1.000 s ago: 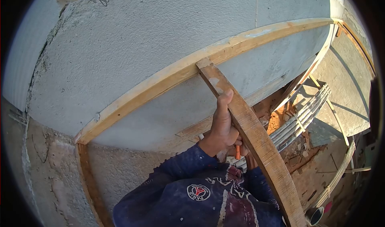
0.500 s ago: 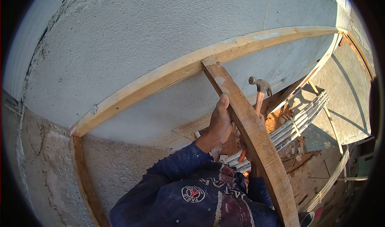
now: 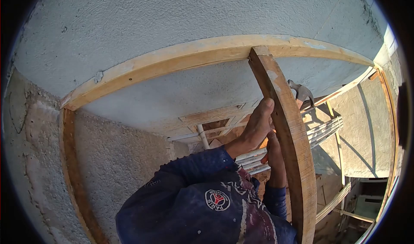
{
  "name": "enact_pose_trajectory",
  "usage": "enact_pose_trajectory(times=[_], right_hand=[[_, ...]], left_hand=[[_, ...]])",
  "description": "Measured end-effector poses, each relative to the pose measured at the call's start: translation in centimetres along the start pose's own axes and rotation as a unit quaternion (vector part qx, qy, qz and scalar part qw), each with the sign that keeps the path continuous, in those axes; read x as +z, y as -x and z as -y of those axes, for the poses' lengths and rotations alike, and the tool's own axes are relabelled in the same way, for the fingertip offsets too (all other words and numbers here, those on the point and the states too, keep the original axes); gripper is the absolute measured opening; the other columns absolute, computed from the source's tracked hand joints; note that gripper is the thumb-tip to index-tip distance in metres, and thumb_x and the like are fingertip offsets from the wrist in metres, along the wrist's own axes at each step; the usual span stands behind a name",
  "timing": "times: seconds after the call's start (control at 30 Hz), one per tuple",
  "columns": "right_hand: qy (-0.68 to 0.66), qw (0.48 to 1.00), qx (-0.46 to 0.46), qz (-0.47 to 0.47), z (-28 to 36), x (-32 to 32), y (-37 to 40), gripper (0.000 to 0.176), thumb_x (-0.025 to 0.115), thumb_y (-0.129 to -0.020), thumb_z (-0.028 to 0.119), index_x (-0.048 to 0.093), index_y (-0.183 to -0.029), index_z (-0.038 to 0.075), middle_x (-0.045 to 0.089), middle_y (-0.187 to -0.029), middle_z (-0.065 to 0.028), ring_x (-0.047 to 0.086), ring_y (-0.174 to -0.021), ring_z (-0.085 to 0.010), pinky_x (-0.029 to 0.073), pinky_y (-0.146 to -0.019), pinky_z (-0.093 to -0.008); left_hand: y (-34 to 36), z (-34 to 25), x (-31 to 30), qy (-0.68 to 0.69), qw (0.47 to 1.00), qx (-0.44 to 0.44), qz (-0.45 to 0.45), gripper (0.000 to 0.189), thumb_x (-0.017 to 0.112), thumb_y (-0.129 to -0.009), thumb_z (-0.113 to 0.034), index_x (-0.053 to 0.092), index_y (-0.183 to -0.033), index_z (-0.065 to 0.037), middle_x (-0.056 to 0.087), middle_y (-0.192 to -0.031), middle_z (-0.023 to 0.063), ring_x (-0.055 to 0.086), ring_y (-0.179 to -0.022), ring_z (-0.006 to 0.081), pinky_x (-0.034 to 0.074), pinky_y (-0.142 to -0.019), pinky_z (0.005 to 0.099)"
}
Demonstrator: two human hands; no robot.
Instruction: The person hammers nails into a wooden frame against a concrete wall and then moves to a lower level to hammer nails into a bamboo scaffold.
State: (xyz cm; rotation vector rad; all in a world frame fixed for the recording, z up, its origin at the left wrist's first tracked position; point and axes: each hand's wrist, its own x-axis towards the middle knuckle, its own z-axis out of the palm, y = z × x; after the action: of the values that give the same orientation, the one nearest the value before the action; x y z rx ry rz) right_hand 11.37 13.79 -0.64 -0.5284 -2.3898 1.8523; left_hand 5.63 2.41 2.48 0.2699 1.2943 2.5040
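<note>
A rough wooden beam (image 3: 290, 127) runs from the bottom of the view up to a paler wooden rail (image 3: 207, 54) along the wall, its far end meeting that rail. My left hand (image 3: 256, 129) grips the beam from its left side, thumb pressed against the side face; the other fingers are mostly hidden. Below it, my right hand (image 3: 276, 157) is closed round the handle of a claw hammer (image 3: 303, 93). The hammer's head shows to the right of the beam, which covers most of its handle and part of my right hand.
A grey plastered wall (image 3: 172, 15) rises behind the rail. Another timber (image 3: 71, 157) forms the left side of the frame. Several pale poles (image 3: 327, 129) lie lower down on the right, near a sunlit concrete surface (image 3: 358, 136). A white pipe (image 3: 202, 136) stands below the rail.
The view has swung, so the beam looks steeper and farther right. The hammer's head has dropped closer to the beam, which hides more of it. My left hand stays on the beam.
</note>
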Motion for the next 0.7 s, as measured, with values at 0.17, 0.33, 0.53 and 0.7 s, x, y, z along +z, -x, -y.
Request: enact_pose_trajectory(times=[0.17,0.33,0.53,0.7], right_hand=[[-0.074,0.995,0.001,0.070,0.4,0.1,-0.4,0.020,0.060,-0.102,0.025,0.061,-0.101,0.005,0.040,-0.057,0.0075,0.028,-0.041,0.0000,0.018,-0.038,-0.0215],[-0.191,0.977,0.048,0.078,0.5,0.1,-0.6,0.014,0.061,-0.100,0.011,0.057,-0.112,0.005,0.044,-0.065,0.0072,0.029,-0.043,0.0009,0.019,-0.038,-0.0202],[-0.126,0.990,-0.035,0.052,0.0,2.2,-1.2,0.042,0.065,-0.096,0.005,0.045,-0.132,0.001,0.060,-0.080,-0.0009,0.037,-0.043,0.0000,0.027,-0.036,-0.0182],[-0.100,0.993,-0.059,0.012,0.0,2.5,-1.1,0.043,0.066,-0.095,0.007,0.044,-0.132,0.001,0.060,-0.083,-0.0013,0.041,-0.046,-0.0006,0.030,-0.037,-0.0185]], left_hand=[[-0.3,2.6,-2.5,-0.012,1.000,-0.016,-0.011,0.062,0.042,-0.104,-0.043,0.032,-0.141,0.006,0.049,-0.130,0.0187,0.051,-0.119,0.0197,0.046,-0.099,0.0392],[1.0,4.7,-4.7,0.095,0.988,0.110,0.048,0.035,0.039,-0.106,-0.022,0.052,-0.125,0.004,0.055,-0.107,0.0085,0.056,-0.109,0.0135,0.052,-0.086,0.0311],[1.4,7.1,-7.0,-0.015,0.962,0.264,-0.073,0.013,0.065,-0.097,-0.007,0.065,-0.103,0.005,0.064,-0.097,0.0077,0.066,-0.088,0.0130,0.053,-0.076,0.0261],[-0.8,3.8,-8.7,-0.076,0.866,0.441,-0.224,0.019,0.067,-0.096,-0.004,0.069,-0.114,0.002,0.067,-0.109,0.0105,0.063,-0.089,0.0117,0.052,-0.076,0.0237]])
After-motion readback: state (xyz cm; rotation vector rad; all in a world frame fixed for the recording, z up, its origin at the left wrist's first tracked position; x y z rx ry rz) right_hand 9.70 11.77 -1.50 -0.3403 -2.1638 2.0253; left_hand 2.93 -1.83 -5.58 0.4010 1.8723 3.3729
